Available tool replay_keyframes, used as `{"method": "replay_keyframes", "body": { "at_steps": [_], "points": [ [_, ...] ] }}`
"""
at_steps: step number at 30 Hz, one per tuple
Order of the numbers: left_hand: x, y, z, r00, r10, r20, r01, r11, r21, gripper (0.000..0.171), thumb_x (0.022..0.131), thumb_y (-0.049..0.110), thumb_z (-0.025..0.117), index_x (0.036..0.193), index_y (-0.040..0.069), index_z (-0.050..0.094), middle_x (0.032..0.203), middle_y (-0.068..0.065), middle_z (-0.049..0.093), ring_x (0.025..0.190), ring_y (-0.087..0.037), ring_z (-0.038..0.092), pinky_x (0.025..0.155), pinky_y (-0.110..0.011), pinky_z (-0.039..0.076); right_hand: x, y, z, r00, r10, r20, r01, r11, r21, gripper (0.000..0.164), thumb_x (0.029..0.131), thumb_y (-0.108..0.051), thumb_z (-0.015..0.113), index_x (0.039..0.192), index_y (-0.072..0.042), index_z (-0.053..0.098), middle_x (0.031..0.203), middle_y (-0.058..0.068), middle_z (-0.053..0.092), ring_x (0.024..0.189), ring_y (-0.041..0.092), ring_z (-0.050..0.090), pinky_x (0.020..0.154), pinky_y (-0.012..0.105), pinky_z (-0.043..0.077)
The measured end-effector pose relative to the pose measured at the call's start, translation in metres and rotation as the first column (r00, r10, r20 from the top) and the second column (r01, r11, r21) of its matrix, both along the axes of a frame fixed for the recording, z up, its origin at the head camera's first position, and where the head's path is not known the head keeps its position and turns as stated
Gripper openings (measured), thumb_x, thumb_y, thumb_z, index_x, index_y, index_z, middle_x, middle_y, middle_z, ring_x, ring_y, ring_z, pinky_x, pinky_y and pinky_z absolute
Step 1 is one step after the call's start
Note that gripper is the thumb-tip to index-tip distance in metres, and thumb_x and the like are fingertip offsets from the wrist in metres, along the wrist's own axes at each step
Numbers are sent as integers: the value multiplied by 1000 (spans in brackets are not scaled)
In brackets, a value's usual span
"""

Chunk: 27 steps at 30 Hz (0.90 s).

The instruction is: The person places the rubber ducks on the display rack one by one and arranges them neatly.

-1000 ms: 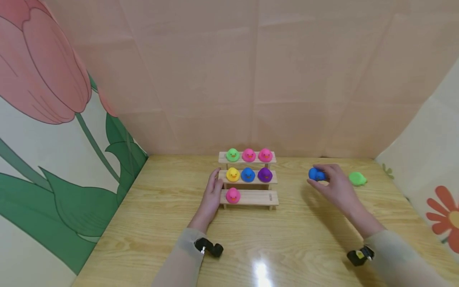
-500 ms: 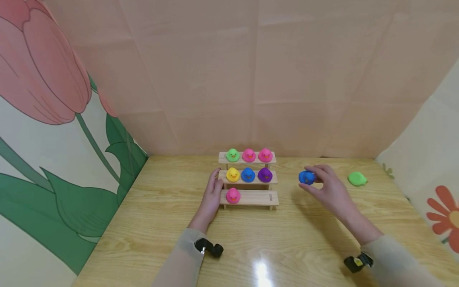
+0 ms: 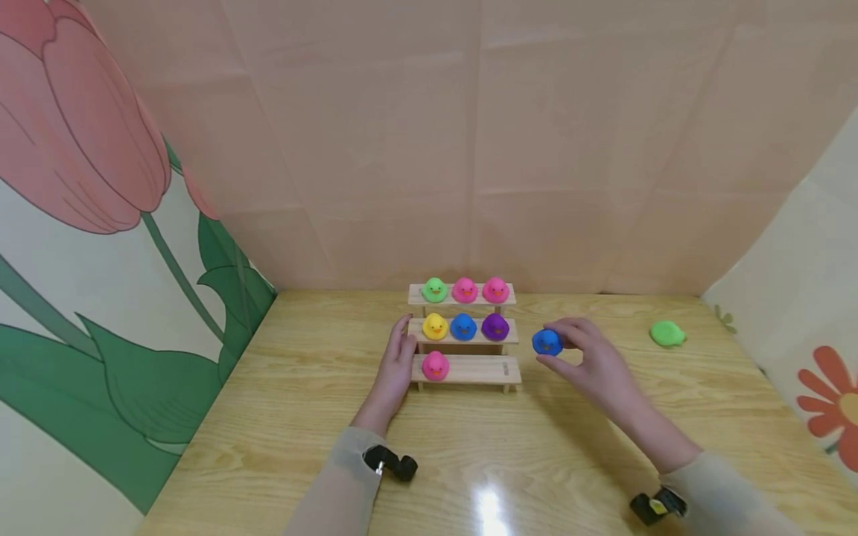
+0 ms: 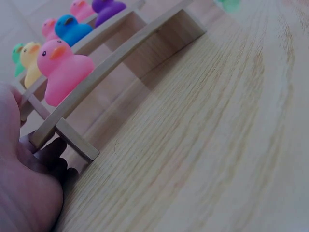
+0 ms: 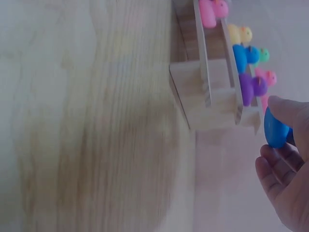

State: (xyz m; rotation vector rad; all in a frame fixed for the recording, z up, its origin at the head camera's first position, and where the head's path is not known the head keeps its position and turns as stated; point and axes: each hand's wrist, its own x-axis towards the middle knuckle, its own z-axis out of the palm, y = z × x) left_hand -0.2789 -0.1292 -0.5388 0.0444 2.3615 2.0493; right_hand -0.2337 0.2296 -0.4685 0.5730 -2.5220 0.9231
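Note:
My right hand [image 3: 596, 365] pinches a blue rubber duck [image 3: 547, 342] between thumb and fingertips, in the air just right of a three-step wooden stand [image 3: 469, 369]. In the right wrist view this blue duck [image 5: 275, 129] shows beyond the purple duck [image 5: 251, 89]. My left hand [image 3: 395, 365] grips the stand's left end, its fingers curled beneath the lowest step in the left wrist view. One pink duck [image 3: 436, 365] sits at the left of that step. Yellow [image 3: 436, 326], blue [image 3: 463, 327] and purple ducks fill the middle step; a green [image 3: 435, 290] and two pink ones stand on top.
A bright green duck-like toy [image 3: 667, 333] lies on the wooden table [image 3: 281, 417] at the right. A beige cloth backdrop [image 3: 375, 149] rises behind the table, with flower-printed panels [image 3: 80, 357] at both sides.
My right hand has carried the blue duck leftward toward the stand, and the duck has turned so that its face shows. My left hand and the stand have stayed in place.

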Motion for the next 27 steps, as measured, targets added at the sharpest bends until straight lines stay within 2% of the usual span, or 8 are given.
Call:
{"method": "replay_keyframes", "body": {
  "at_steps": [2, 7, 13, 17, 23, 27],
  "points": [
    [0, 0, 0, 1000, -1, -5, 1, 1000, 0, 52, 120, 48, 40, 171, 46, 32, 174, -11, 42, 161, -37, 36, 131, -67, 23, 2, -5, -1, 1000, 18, -9, -18, 1000, -1, 46, 94, -14, 91, 136, -3, 74, 133, 10, 66, 113, 30, 69, 94, 51, 61],
    [0, 0, -1, 1000, -1, -9, 1, 1000, 4, 54, 119, 53, 41, 171, 44, 33, 172, -11, 43, 161, -37, 36, 131, -66, 23, 6, -19, -4, 999, 48, 2, -48, 999, -4, 46, 93, -15, 92, 135, -7, 76, 133, 7, 67, 115, 28, 68, 95, 57, 60],
    [-1, 0, -2, 1000, 0, -12, 0, 1000, 5, 55, 120, 48, 40, 173, 38, 32, 173, -11, 42, 161, -37, 36, 130, -66, 24, 9, -35, -7, 997, 77, 29, -76, 997, -31, 43, 93, -16, 93, 133, -12, 77, 133, 4, 69, 115, 25, 69, 97, 56, 61],
    [-2, 0, -4, 1000, 0, -14, 1, 1000, 14, 54, 120, 43, 41, 173, 38, 32, 169, -13, 47, 159, -37, 39, 131, -65, 24, 10, -47, -12, 993, 114, 43, -112, 993, -47, 44, 93, -14, 93, 134, -12, 77, 133, 3, 69, 115, 25, 69, 98, 56, 62],
    [-2, -1, -4, 1000, -4, -16, 4, 1000, 17, 54, 120, 45, 41, 173, 40, 32, 166, -13, 50, 159, -37, 39, 131, -65, 24, 9, -65, -21, 990, 126, 57, -124, 991, -44, 44, 92, -13, 93, 133, -12, 78, 132, 1, 70, 116, 25, 71, 100, 51, 63],
    [-1, -1, -2, 1000, -6, -8, 6, 1000, 10, 53, 119, 51, 41, 171, 46, 33, 168, -11, 49, 160, -35, 38, 131, -65, 24, 9, -74, -23, 987, 138, 80, -134, 990, -48, 45, 92, -14, 93, 134, -13, 78, 135, 2, 70, 117, 23, 72, 101, 47, 63]
  ]
}}
